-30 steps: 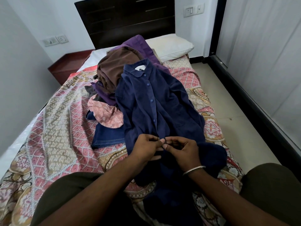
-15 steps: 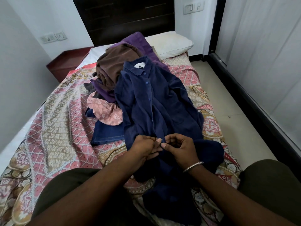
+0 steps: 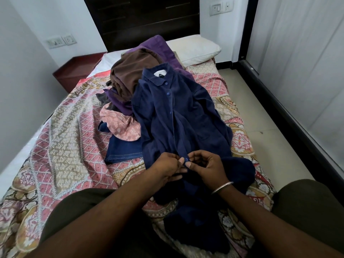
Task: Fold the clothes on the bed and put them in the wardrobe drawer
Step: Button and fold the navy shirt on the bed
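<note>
Your navy shirt (image 3: pixel 178 118) lies collar-up along the bed's right side, over the clothes pile (image 3: pixel 130 86). Your left hand (image 3: pixel 167 167) and right hand (image 3: pixel 206 165) pinch its placket at a button (image 3: pixel 186 160). It looks soft, light and limp; hold seams, not loose cloth.

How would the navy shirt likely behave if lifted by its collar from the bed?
The navy shirt would probably hang limp: it already drapes and creases over the clothes pile. It looks fairly light. Both hands pinch its front at a button, so the lower part would likely stay put.
</note>
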A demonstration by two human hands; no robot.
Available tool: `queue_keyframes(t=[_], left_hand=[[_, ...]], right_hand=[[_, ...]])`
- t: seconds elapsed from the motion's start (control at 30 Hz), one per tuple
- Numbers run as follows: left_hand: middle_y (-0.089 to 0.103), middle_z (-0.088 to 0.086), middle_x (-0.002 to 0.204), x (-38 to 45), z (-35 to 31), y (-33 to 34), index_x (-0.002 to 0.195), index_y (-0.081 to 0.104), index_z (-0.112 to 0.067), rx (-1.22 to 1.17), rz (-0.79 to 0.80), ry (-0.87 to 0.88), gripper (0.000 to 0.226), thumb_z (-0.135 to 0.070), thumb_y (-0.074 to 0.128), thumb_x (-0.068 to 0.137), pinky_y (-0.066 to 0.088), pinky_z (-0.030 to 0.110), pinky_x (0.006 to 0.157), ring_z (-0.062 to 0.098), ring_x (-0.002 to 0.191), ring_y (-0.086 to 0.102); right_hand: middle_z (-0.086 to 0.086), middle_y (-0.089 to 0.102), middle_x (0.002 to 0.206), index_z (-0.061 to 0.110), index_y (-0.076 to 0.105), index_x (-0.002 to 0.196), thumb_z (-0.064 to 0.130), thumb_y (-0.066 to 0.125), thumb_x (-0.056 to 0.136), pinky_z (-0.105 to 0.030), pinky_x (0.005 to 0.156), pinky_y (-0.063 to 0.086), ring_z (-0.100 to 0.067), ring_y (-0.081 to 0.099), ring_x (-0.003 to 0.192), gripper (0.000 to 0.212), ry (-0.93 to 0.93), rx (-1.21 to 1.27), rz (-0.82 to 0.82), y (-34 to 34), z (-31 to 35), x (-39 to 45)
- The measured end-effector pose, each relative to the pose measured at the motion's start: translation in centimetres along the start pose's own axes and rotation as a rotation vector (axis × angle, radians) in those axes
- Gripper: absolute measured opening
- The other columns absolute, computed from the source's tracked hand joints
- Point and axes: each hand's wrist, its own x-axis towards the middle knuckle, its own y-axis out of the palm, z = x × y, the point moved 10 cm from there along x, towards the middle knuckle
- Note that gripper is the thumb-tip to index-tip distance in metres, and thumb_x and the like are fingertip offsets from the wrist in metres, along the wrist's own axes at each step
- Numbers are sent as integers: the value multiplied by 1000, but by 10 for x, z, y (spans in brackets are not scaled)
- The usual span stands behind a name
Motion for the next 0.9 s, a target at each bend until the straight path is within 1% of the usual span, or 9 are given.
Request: queue_keyframes(t=[0.1, 0.17, 0.23, 0.4, 0.53, 0.63, 0.7, 0.77, 0.9], left_hand=[[66, 0, 83, 0, -3, 1, 110, 60, -11, 11, 7, 17, 15, -13, 46, 103, 50, 23, 60, 6, 73, 63], [66, 0, 85, 0, -4, 1, 118, 57, -11, 27, 10, 25, 18, -12, 48, 103, 50, 23, 59, 5, 72, 64], [65, 0, 84, 0, -4, 2, 122, 55, -10, 44, 12, 28, 21, -15, 49, 103, 51, 23, 59, 5, 72, 64], [62, 0, 86, 2, -2, 2, 116, 56, -10, 43, 5, 3, 17, -15, 45, 104, 51, 24, 58, 6, 72, 63], [64, -2, 88, 2, -3, 1, 119, 55, -14, -37, 23, 16, 18, -15, 49, 103, 52, 25, 60, 7, 74, 64], [62, 0, 81, 3, -19, -8, 100, 54, -16, -183, -33, 134, 4, -13, 53, 101, 51, 21, 54, 6, 63, 63], [61, 2, 74, 4, -34, -19, 87, 53, -15, -224, -90, 252, 14, -10, 55, 100, 49, 17, 51, 5, 55, 60], [60, 4, 71, 4, -40, -23, 83, 53, -13, -210, -108, 308, 17, -7, 58, 97, 48, 16, 47, 4, 50, 59], [58, 4, 65, 7, -29, -21, 83, 55, -12, -179, -105, 249, 16, -5, 63, 94, 48, 17, 43, 6, 46, 54]], right_hand=[[-7, 74, 81, 7, 72, 87, 8, 82, 76, -24, 70, 56, -18, 70, 76, 15, -29, -34, -51, -4, 1, -1], [-5, 74, 79, 10, 72, 84, 14, 82, 77, -24, 69, 56, -16, 70, 75, 12, -14, -76, -109, -8, -2, -1], [-2, 74, 78, 14, 73, 82, 10, 78, 81, -22, 69, 53, -12, 69, 73, 7, -11, -101, -114, -8, -3, 0], [1, 71, 68, 16, 72, 78, 3, 69, 87, -23, 67, 52, -8, 66, 66, 17, 16, -37, -129, -15, -4, 0], [0, 74, 78, 13, 74, 87, 9, 73, 86, -25, 71, 52, -9, 69, 75, 4, -33, -94, -166, -19, 6, -9], [7, 69, 87, 18, 69, 103, 26, 83, 77, -17, 69, 50, -5, 65, 77, 31, -168, -343, -152, -19, 25, -22], [11, 63, 87, 23, 65, 105, 41, 83, 71, -16, 67, 49, -3, 60, 75, 42, -259, -610, -112, -14, 37, -29], [10, 62, 84, 23, 66, 99, 40, 78, 72, -24, 65, 52, -6, 59, 72, 34, -348, -764, -95, -8, 49, -36], [4, 63, 87, 18, 66, 95, 34, 63, 78, -33, 60, 55, -16, 62, 73, 23, -523, -874, -7, 10, 69, -53]])
